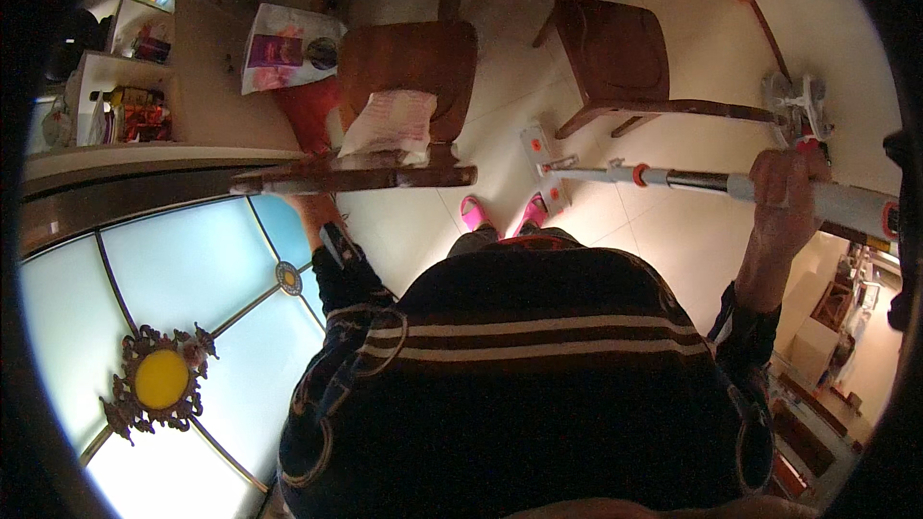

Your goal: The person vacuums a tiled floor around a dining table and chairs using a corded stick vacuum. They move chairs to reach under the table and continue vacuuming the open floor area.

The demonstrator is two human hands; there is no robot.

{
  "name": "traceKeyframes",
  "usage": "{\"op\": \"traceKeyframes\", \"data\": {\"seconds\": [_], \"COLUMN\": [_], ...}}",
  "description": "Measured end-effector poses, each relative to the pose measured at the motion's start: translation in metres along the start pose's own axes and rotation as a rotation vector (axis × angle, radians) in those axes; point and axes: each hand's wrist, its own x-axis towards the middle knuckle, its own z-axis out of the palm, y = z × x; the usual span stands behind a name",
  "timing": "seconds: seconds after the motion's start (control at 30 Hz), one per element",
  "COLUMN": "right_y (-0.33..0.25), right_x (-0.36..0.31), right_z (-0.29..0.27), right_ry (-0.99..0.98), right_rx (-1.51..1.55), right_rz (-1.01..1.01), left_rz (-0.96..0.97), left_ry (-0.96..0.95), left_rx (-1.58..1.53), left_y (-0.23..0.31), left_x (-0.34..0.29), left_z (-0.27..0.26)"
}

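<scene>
Head view: right hand (784,187) gripping mop pole (673,178) for reach toward floor; left hand hiding behind chair (385,168), grip unclear.

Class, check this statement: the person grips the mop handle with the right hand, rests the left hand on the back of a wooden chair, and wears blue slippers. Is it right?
Not quite. In the head view the slippers are pink, not blue. The rest holds: the right hand grips the mop handle, and the left hand is at the back of the wooden chair.
</scene>
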Motion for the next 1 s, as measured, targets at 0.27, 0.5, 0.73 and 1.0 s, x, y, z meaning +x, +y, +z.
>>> {"op": "traceKeyframes", "data": {"seconds": [0.27, 0.5, 0.73, 1.0], "right_y": [0.039, 0.092, 0.160, 0.122], "right_x": [0.058, 0.093, 0.040, -0.066], "right_z": [0.021, 0.039, 0.029, -0.057], "right_ry": [0.009, 0.331, 0.279, -0.072], "right_rx": [0.103, 0.202, 0.055, -0.196], "right_rz": [-0.212, -0.254, -0.086, 0.042], "left_rz": [-0.020, -0.075, -0.384, -0.847], "left_ry": [0.028, 0.118, -0.229, -0.875], "left_rx": [0.103, 0.300, 0.887, 1.116], "left_y": [0.038, 0.071, 0.032, -0.247], "left_x": [-0.012, -0.023, -0.177, -0.269], "left_z": [-0.071, -0.164, -0.226, 0.002]}}
